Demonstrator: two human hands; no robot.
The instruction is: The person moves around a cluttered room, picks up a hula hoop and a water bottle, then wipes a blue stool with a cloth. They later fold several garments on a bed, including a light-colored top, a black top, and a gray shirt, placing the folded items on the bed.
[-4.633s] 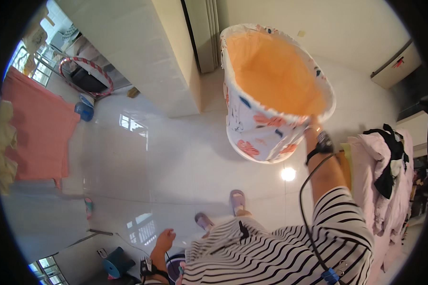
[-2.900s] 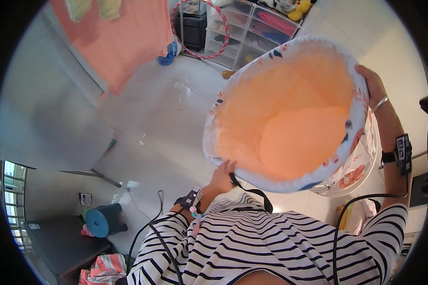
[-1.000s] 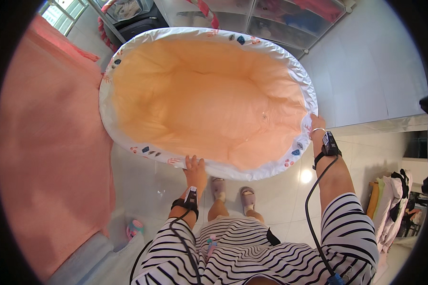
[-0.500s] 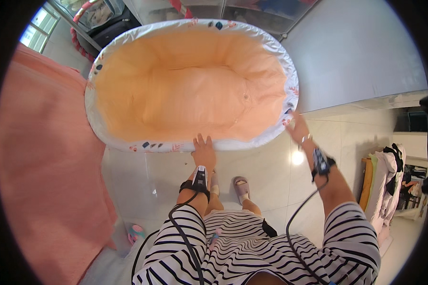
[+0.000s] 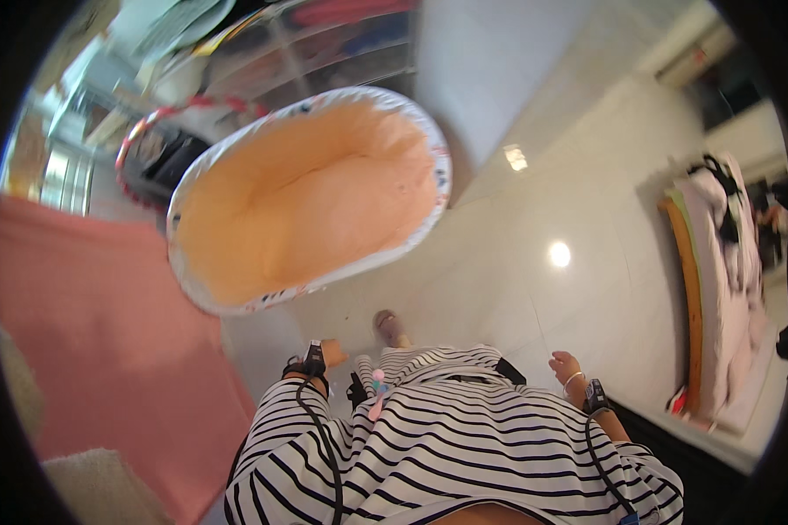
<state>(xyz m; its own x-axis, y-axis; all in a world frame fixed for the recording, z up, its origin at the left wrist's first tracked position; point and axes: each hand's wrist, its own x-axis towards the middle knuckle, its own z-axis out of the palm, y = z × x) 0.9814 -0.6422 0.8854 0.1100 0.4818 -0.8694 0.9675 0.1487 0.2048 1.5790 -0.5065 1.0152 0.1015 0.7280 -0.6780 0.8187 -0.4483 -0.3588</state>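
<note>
I list 1 oval fabric basket, orange-lined with a white patterned rim, seemingly upright on the floor, just beside the pink cloth, clear drawers behind. Changed since 1 second ago: 2 hands at its rim then, 0 now, left hand and right hand both withdrawn near the striped shirt. Right fingers loosely curled, holding nothing; left fingers too blurred for me to tell; I judge the basket released, standing unaided.
</note>
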